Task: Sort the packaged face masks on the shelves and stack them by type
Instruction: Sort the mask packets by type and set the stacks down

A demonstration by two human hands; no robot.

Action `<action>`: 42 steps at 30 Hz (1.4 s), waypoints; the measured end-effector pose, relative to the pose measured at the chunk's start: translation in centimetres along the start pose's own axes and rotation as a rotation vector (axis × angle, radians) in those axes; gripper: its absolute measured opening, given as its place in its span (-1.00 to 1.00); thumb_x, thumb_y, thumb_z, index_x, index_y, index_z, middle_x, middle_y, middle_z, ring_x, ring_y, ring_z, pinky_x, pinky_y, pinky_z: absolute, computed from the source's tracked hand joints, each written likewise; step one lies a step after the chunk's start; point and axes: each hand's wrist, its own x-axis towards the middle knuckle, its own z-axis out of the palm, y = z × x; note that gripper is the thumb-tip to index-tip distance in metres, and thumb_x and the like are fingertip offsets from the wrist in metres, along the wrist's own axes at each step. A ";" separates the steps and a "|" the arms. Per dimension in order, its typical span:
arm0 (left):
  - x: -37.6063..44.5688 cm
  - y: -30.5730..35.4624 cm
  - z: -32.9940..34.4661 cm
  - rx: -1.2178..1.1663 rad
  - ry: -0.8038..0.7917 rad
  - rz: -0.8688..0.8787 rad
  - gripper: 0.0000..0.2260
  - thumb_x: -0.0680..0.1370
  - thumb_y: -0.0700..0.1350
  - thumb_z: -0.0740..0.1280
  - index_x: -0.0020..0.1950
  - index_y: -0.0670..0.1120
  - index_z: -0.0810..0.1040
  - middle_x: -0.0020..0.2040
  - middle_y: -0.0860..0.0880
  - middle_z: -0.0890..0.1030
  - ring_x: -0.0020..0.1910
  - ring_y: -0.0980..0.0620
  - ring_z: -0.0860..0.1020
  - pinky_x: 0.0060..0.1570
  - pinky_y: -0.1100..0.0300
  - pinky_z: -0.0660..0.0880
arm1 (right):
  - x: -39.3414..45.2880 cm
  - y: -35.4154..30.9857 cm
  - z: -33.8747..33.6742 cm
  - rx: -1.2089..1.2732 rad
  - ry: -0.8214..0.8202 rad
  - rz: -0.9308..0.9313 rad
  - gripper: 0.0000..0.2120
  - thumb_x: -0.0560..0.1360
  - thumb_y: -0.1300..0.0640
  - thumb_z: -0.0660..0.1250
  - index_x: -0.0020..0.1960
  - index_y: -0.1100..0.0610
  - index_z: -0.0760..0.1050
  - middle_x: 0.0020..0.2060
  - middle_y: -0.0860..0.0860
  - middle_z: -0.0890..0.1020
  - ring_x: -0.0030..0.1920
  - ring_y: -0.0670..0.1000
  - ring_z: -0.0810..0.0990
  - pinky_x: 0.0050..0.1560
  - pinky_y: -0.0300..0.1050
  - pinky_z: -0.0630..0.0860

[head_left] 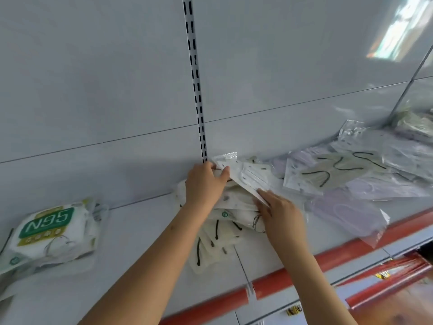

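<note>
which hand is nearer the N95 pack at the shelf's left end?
Left. The left hand grips the white mask packet mid-shelf, right of the N95 pack; the right hand is farther right, at that packet's lower edge.

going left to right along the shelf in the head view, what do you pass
N95 pack → cream mask stack → white mask pack held by both hands → beige masks with black loops → lilac mask pack

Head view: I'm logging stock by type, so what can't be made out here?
- Fine print on the N95 pack: blurred, too small.
- Pile under the white mask packet: covered by the left hand and right hand.
- Greenish packs far right: cut by the frame edge, blurred.
</note>
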 end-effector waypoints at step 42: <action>0.9 4.7 -1.3 -1.051 -0.247 -0.011 -0.84 0.62 -0.06 0.38 0.15 -0.07 0.65 0.06 -0.07 0.74 0.04 -0.05 0.69 0.18 -0.13 0.60 | 4.5 -0.3 -10.0 1.489 0.226 0.187 -0.84 0.64 0.19 0.24 0.12 0.13 0.58 -0.14 -0.02 0.69 -0.11 -0.05 0.67 -0.04 -0.16 0.64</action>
